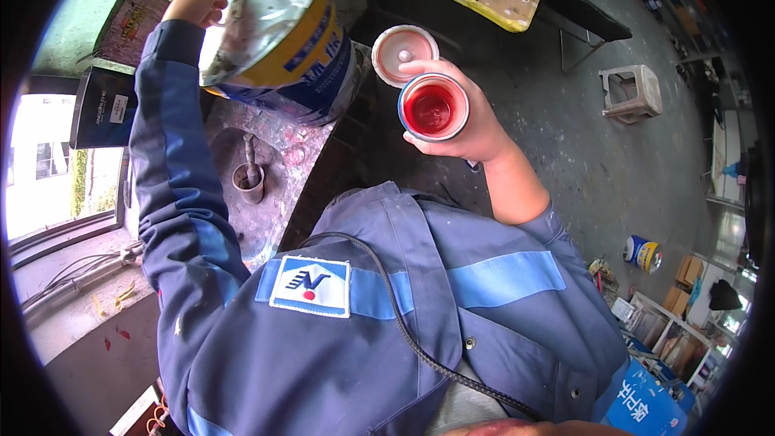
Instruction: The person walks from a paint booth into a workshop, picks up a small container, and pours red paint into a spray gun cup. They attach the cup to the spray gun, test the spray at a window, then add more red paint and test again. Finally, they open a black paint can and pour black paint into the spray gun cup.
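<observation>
Fingers (429, 67) of our right hand (478, 121) clasp the red-coated can (433, 105) beyond the right edge of the desk (281, 182), likely stiff, slick and best held round its wall, while our left hand's (198, 2) grip we cannot tell.

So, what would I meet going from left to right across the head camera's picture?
Window, left hand, blue-and-yellow bucket, open can of red liquid, pale stool.

Glossy red liquid (433, 107) in smooth-rimmed can (434, 79), matt cloth jacket (347, 355), shiny bucket lid (270, 12), stained bench (278, 145)
</observation>
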Tool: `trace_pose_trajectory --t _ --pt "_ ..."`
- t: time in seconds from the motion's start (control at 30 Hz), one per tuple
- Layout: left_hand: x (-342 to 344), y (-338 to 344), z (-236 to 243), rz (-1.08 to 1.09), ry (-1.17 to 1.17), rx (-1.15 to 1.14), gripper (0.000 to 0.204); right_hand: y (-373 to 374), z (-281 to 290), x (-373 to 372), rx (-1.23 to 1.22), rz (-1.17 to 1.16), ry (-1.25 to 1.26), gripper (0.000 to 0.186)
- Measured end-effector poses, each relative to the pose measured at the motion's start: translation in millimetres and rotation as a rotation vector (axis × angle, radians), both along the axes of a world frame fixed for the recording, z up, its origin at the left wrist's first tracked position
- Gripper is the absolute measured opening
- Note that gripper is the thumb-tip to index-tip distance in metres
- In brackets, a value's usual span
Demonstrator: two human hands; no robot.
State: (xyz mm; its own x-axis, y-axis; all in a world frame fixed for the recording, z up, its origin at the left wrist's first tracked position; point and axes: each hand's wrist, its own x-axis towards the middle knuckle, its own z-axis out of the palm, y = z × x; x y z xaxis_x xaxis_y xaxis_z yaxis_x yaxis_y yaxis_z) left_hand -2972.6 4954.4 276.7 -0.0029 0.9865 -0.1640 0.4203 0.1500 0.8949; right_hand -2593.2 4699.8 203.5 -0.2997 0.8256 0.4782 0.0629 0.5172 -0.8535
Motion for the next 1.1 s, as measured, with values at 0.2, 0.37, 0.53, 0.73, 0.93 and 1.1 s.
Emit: trace_pose_trajectory --t 0.2,0.37,0.53,0.73,0.93,1.1 --pt "2 -6 -21 -0.053 0.406 0.213 0.046 -7 -5 6 -0.090 0.007 0.013 0.072" --pt "56 -99 -4 0.037 0.701 1.126 0.033 -8 -8 4 -0.078 0.065 0.011 0.068" --pt "147 -210 -69 -0.388 -1.087 -0.355 0.054 -16 -15 -15 -0.180 0.218 -0.004 0.071" --pt "142 -257 -118 0.045 -1.738 -0.510 0.060 -21 -44 -57 -0.326 0.226 -0.050 0.089" --pt "123 -332 -102 0.046 0.004 0.528 0.048 -32 -54 -102 -0.328 0.207 -0.204 0.082" --pt "105 -361 -73 -0.154 0.373 0.546 0.054 -49 -34 -126 -0.350 0.209 -0.324 0.063"
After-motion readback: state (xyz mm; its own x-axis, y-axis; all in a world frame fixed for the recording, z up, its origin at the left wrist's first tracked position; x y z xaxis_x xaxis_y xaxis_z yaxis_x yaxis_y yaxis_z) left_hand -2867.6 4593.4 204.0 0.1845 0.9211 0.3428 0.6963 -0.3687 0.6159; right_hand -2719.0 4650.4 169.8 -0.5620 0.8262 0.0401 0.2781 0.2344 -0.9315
